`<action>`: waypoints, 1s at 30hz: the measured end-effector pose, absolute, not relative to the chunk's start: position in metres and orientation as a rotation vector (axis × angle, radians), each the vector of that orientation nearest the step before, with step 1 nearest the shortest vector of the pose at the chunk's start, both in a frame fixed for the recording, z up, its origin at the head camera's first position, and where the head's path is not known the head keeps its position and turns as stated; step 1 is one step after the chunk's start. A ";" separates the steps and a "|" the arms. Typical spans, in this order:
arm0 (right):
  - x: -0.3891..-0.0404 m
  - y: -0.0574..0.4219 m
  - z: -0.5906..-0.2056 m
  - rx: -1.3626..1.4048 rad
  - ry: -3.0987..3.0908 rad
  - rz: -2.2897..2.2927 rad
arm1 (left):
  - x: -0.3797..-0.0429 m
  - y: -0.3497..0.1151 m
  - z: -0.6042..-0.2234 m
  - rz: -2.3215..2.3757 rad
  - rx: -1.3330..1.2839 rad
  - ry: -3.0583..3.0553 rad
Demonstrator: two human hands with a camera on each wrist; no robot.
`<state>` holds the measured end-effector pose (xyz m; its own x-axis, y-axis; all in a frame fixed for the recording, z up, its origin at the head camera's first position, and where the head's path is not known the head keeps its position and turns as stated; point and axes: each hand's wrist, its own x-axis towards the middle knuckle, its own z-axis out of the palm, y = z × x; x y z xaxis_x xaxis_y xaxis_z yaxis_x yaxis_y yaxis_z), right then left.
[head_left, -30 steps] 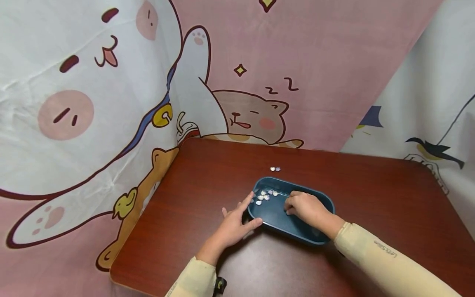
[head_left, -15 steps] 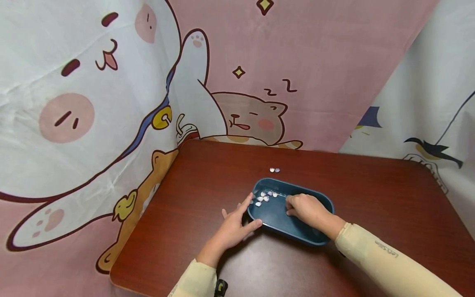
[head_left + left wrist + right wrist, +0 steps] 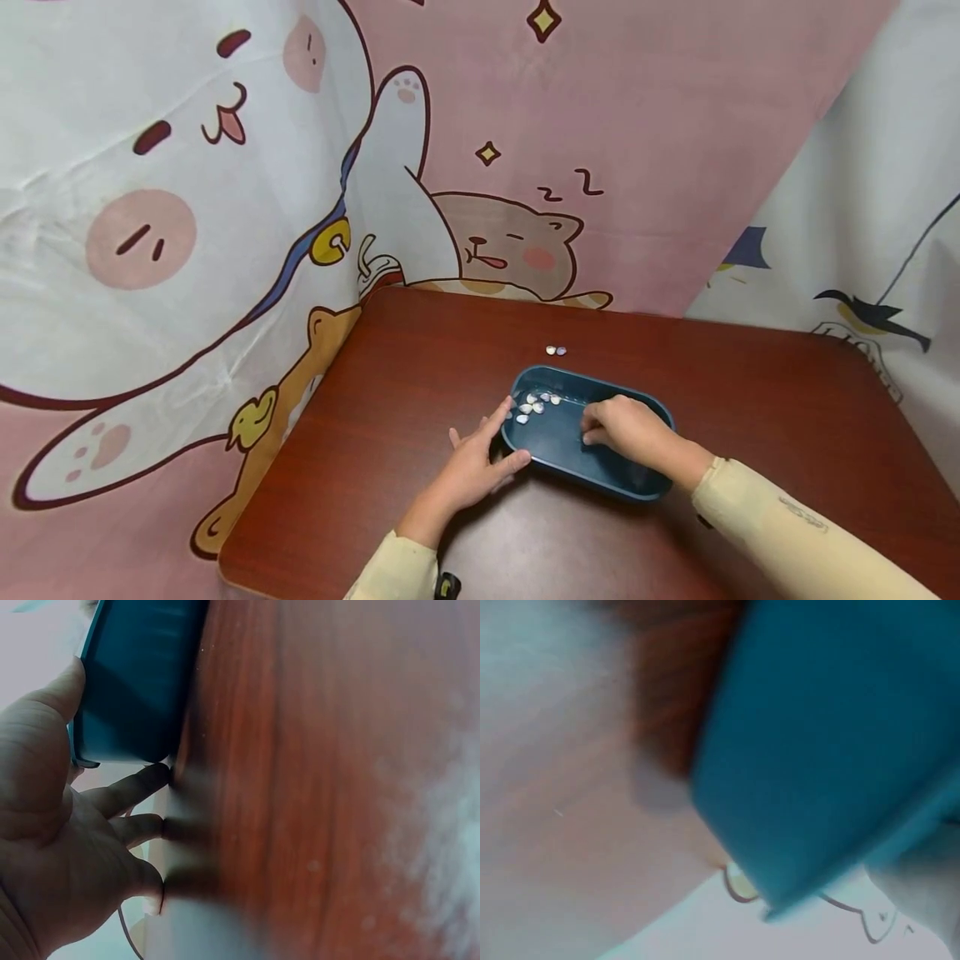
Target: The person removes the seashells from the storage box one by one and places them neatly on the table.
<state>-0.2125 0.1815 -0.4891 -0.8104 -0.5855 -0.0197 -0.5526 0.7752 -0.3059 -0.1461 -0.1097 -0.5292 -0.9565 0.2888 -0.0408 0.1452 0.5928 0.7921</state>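
Observation:
On the table lies a blue oblong tray (image 3: 585, 380). Several small white-and-purple, shell-like pieces (image 3: 537, 407) are spread at its left end. My left hand (image 3: 468, 471) sits around that end, fingers extended, the thumb on the near rim and the index finger along the left side. In the left wrist view the other fingertips (image 3: 154, 825) reach down close to the tabletop. My right hand (image 3: 630, 429) is inside the right half of the tray, fingers curled down toward its floor. I cannot tell whether something is between them; the right wrist view shows mostly the tray's blurred outer wall (image 3: 817, 750).
Two more small pieces (image 3: 556, 351) lie side by side on the reddish-brown wooden table (image 3: 420, 375), just beyond the tray's far rim. A cartoon-printed cloth (image 3: 637, 125) hangs behind the table and along its left side.
My right hand has shifted slightly to the right inside the tray, its fingers still curled. My left hand stays at the tray's left end. The head view has tilted a little.

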 end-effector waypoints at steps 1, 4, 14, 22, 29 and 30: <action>-0.212 0.181 -0.484 -0.948 2.833 -0.469 | -0.146 -0.110 -0.529 1.304 0.365 2.654; -0.211 0.178 -0.467 -1.049 2.785 -0.583 | -0.146 -0.113 -0.531 1.331 0.366 2.650; -0.240 0.147 -0.419 -1.237 2.860 -0.784 | -0.147 -0.119 -0.532 1.352 0.402 2.616; -0.305 0.114 -0.394 -1.073 2.994 -0.621 | -0.150 -0.119 -0.532 1.331 0.379 2.591; -0.347 0.094 -0.406 -0.860 3.014 -0.481 | -0.151 -0.118 -0.534 1.321 0.389 2.612; -0.350 0.092 -0.410 -0.842 3.012 -0.471 | -0.151 -0.117 -0.534 1.325 0.390 2.614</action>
<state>-0.3503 0.0916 -0.4101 -0.8579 -0.5041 0.0991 -0.5104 0.8139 -0.2778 -0.1509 -0.1173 -0.5337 -0.9485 0.3134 -0.0455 0.1487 0.5675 0.8098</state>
